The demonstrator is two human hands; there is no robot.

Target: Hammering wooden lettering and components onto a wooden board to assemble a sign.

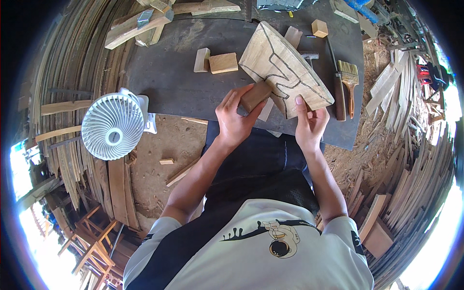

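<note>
While the left hand [236, 121] has its fingers clenched around a small brown wooden block [255, 95], pressing it against the near edge of the marked wooden board [285, 67], the right hand [310, 123] grips that board's lower corner, thumb on top and fingers curled beneath. The board lies tilted on the dark table [174, 72], just past the person's knees, its dark outline drawn across the face. At eleven o'clock from it rest two pale offcut blocks [217, 62]; at three o'clock lie a paintbrush [349, 82] and a dark long tool [337, 87]. A white fan [113, 125] stands at nine o'clock from the hands. Judging by the grip, rubbing goes best with the block kept flat, pressure even, and the right hand bracing the board firmly.
</note>
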